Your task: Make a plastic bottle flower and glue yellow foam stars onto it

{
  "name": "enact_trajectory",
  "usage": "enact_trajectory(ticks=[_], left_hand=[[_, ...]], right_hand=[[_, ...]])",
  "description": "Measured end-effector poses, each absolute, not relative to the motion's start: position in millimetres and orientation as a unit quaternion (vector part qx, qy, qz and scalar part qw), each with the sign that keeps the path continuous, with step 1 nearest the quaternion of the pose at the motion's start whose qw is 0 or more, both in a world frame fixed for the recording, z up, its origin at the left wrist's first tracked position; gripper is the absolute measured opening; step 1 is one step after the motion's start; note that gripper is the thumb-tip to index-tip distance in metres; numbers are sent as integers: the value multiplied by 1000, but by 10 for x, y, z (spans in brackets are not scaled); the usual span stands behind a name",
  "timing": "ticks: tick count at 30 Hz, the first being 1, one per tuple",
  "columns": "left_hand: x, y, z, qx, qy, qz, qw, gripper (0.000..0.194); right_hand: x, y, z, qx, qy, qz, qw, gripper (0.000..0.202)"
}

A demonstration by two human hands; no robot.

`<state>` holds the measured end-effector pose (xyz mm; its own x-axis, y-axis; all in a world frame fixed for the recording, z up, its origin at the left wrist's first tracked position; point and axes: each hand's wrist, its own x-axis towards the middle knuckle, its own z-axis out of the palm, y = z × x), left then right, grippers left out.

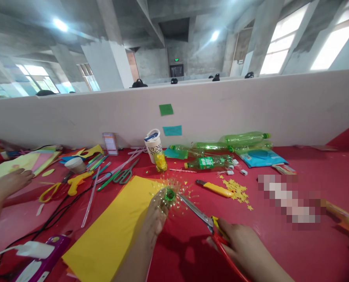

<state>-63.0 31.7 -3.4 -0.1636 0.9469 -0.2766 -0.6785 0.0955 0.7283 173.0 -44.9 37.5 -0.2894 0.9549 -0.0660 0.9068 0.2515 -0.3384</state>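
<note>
Just right of the yellow paper (112,223), my left hand (157,209) grips a fringed plastic bottle top (170,195), likely light and springy, best held by its green neck (169,193), my right hand (243,239) grasping scissors (204,218).

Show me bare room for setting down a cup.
Bare red tabletop lies well right of the blue packet, and between the left forearm and the scissors in the right hand. Crowded: left, around the glue gun; back, around the green bottles.

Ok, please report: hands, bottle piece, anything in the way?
Left hand holds fringed bottle piece. Right hand grips scissors, blades towards it. Yellow paper near left hand, clear of blades.
</note>
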Motion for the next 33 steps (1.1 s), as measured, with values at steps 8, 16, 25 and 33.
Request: enact_trajectory(ticks=[8,16,25,33], left_hand=[[-625,343,-69,171,407,640,628,31],[-584,289,117,178,432,619,631,37],[-617,318,88,168,435,609,642,14],[-626,311,98,174,430,614,639,15]], right_hand=[[1749,-459,379,-592,-791,128,86,32],[1745,-442,356,-584,-798,110,97,31],[1739,-451,374,-585,-800,101,86,33],[1747,-447,385,-587,-799,94,92,38]])
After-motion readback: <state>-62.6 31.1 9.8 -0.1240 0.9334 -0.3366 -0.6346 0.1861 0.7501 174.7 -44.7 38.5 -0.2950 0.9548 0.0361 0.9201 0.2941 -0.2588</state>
